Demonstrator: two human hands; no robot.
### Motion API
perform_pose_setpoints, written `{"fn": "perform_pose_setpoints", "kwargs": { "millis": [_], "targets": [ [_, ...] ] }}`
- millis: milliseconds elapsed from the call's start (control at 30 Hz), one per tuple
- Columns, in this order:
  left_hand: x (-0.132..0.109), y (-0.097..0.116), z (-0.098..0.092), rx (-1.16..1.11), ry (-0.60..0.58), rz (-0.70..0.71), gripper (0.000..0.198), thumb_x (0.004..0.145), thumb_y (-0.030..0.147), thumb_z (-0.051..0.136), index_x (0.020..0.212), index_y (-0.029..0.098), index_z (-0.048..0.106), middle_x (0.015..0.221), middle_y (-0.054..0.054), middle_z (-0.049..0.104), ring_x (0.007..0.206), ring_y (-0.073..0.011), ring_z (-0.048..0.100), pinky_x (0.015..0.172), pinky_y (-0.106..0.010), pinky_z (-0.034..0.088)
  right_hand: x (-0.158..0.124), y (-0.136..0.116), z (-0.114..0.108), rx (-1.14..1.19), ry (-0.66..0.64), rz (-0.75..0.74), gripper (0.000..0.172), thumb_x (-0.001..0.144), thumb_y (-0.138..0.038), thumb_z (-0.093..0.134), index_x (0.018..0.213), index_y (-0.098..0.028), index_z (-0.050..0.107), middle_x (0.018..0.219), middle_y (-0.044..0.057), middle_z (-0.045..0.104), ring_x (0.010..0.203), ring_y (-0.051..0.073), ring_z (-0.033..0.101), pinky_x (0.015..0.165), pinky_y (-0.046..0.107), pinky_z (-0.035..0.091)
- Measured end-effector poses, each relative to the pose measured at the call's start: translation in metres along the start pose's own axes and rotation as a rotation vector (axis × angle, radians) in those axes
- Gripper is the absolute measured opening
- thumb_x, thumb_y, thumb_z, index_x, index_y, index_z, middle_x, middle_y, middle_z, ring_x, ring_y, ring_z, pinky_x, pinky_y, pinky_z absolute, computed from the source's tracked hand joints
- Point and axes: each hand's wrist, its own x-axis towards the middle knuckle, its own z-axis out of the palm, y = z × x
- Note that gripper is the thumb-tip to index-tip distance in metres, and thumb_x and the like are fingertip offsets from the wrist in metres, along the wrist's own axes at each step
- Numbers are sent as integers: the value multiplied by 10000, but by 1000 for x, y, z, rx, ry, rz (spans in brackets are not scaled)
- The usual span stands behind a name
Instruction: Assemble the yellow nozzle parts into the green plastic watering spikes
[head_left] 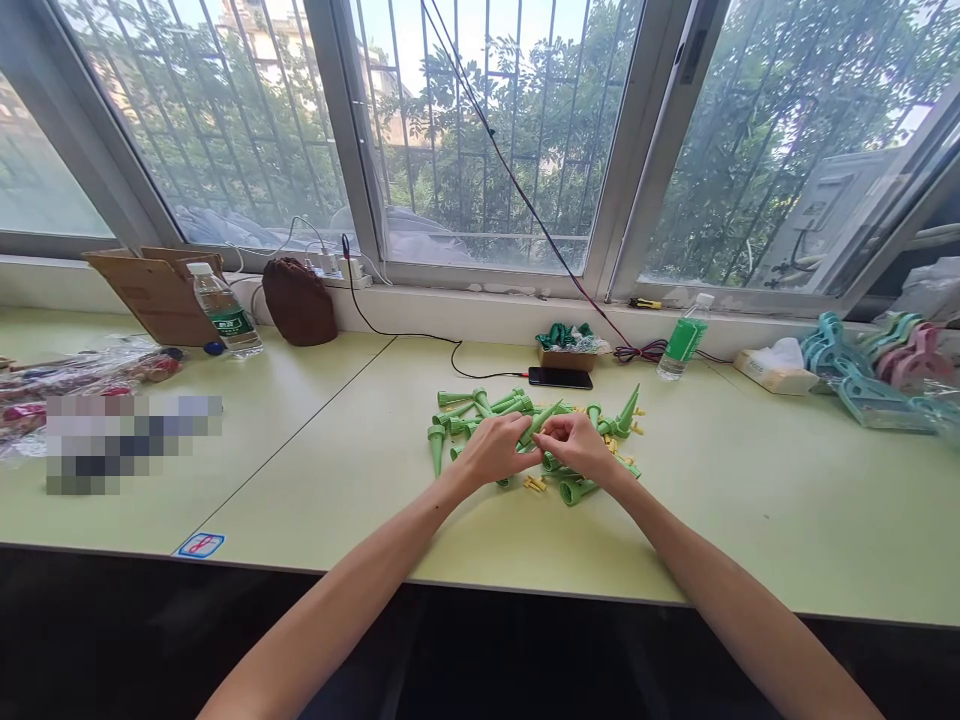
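- The left hand (501,443) and right hand (576,442) work close together, low over the table. The left fingers are closed on a green cone (543,418).
- The right thumb and fingertips are bent in beside that cone; whether they pinch it or a small part, I cannot tell.
- The held cone is between the hands, over the middle of the pile. To handle it well, I would keep the left grip steady and leave fine adjustment to the right fingertips. Pressing along its length should be safer than pushing sideways, which might twist it loose.
- Its long axis slants: the narrow tip points away from the person and toward their right, while the wider end lies back among the fingers, mostly hidden.
- Around the hands, the other cones point in mixed directions. The left outer cone (437,455) aims its tip toward the person; the near cone (576,492) turns its round open mouth toward the near edge; the right outer cone (628,410) tapers away, leaning right.
- Yellow pieces (535,484) lie just before the hands, with more on the right.
- Beyond the pile, a phone (561,378) lies lengthwise across the table (300,510), before a box (568,359).
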Motion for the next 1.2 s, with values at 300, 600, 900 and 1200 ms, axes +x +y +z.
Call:
{"fn": "perform_pose_setpoints", "kwargs": {
  "millis": [300,600,900,1200],
  "targets": [
    [1,5,-4,-82,1,-51,159,790,310,584,715,191,510,670,12,472,552,-114,364,522,-259,278,2,-1,1,131,-19,112,235,726,-318,695,573,-175,589,442,-42,458,393,65,342,391,218,218],
    [2,5,0,-218,50,-106,184,803,291,571,701,186,461,673,23,421,568,-102,334,528,-253,265,3,-7,0,467,-60,255,295,703,-380,762,584,-162,604,398,-63,411,356,43,311,364,206,230],
    [4,6,5,-308,66,-141,225,787,255,577,664,181,404,665,28,404,616,-107,361,559,-253,275,4,1,1,621,-62,329,295,664,-351,799,595,-159,585,397,-91,379,320,24,282,338,188,177],
    [5,6,5,-308,97,-147,223,785,262,599,677,177,422,675,27,410,641,-111,364,593,-251,300,6,5,3,757,-90,367,308,674,-312,784,569,-162,536,388,-107,333,317,18,248,337,185,153]
  ]
}}
